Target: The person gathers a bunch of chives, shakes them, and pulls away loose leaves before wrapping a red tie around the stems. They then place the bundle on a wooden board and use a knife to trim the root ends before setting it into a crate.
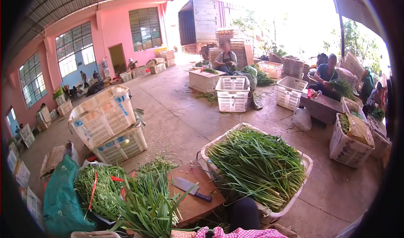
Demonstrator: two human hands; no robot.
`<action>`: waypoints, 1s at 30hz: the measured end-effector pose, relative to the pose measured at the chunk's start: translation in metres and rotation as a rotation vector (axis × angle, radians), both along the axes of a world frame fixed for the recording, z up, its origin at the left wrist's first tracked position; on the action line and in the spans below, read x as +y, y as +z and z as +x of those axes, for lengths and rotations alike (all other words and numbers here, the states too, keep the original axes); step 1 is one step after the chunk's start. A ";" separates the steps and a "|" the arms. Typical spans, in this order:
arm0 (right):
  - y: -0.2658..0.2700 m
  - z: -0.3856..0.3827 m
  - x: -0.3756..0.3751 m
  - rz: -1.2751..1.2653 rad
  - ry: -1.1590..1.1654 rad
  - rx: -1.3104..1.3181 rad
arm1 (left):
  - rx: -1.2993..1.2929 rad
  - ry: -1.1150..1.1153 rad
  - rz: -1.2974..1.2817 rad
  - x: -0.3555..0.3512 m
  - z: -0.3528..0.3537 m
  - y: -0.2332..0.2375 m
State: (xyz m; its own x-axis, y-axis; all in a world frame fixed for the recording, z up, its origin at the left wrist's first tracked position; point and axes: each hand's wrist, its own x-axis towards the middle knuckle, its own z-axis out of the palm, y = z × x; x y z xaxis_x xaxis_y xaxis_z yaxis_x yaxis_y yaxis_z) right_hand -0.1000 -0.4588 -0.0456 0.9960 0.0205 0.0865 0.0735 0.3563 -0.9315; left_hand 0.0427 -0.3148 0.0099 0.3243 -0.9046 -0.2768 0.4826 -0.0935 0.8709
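Neither of my hands shows; only pink checked cloth (248, 233) and a piece of tan patterned cloth (183, 234) appear at the bottom edge. Just beyond them, a bunch of long green leafy stalks (147, 208) rises from the lower edge, its lower end cut off by the frame. A cleaver-like kitchen knife (191, 187) with a dark handle lies flat on a brown wooden board (206, 206). To the right of the board, a white crate (309, 164) is heaped with long green stalks (256, 166). Trimmed greens (101, 187) with red ties lie left of the board.
Two stacked white crates (103, 116) stand on the left, near a teal sack (63, 200). Further off are more white crates (233, 95), a plastic bag (301, 119) and a low bench (322, 107). Seated people (226, 59) handle greens there. Scraps litter the concrete floor (176, 112).
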 end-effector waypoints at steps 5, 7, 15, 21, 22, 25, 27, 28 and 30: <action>0.016 -0.007 0.005 0.115 -0.005 -0.044 | 0.017 0.029 0.013 0.004 -0.001 0.005; 0.009 -0.004 0.003 0.133 0.017 0.030 | 0.023 0.039 0.015 0.006 -0.001 0.006; -0.005 0.002 0.002 -0.342 -0.197 -0.065 | 0.050 0.082 0.023 0.012 -0.002 0.010; 0.003 0.001 0.008 -0.070 0.029 -0.069 | 0.064 0.131 0.025 0.018 -0.003 0.016; 0.006 0.000 0.008 -0.028 0.073 -0.073 | 0.067 0.138 0.024 0.018 -0.002 0.018; 0.013 -0.001 0.003 0.082 0.164 -0.102 | 0.082 0.193 0.007 0.022 -0.001 0.025; 0.023 -0.001 -0.021 0.060 0.101 -0.161 | 0.087 0.268 -0.025 0.028 0.002 0.033; 0.003 0.010 -0.052 -0.437 -0.163 -0.301 | 0.107 0.334 -0.051 0.029 0.006 0.039; 0.000 0.005 -0.114 -0.266 -0.498 -0.320 | 0.167 0.519 -0.117 0.033 0.016 0.049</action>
State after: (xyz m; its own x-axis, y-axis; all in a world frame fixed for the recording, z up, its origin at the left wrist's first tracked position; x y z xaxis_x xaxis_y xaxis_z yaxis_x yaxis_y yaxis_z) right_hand -0.0952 -0.5731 -0.0457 0.8174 -0.3760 0.4364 0.4593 -0.0317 -0.8877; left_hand 0.0591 -0.2816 0.0591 0.6958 -0.6659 -0.2693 0.5715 0.2860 0.7692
